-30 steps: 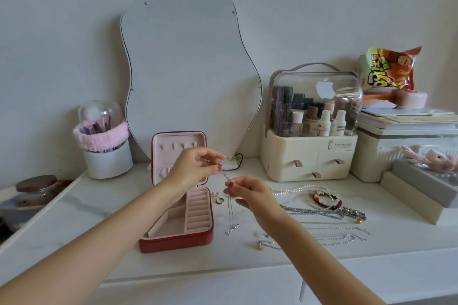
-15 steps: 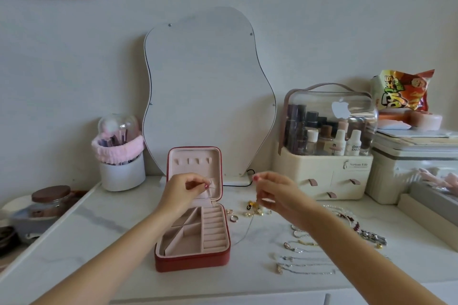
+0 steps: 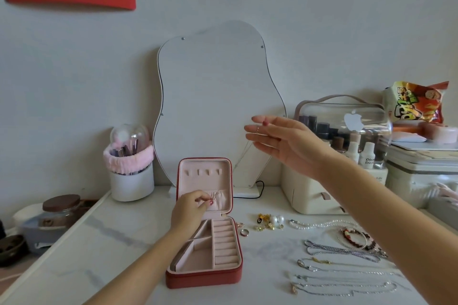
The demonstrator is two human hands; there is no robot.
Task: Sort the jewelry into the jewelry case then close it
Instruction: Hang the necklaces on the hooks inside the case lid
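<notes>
Left hand (image 3: pixel 189 208) pinches a thin chain (image 3: pixel 244 153) at the case (image 3: pixel 205 242) lid — right hand (image 3: pixel 280 141) raised, fingers straight.

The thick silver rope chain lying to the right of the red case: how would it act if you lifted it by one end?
The rope chain lies in loose curves, so it would likely hang limp. Thicker than the fine chains, it probably weighs more. It might snag the bead bracelet lying close by.
</notes>
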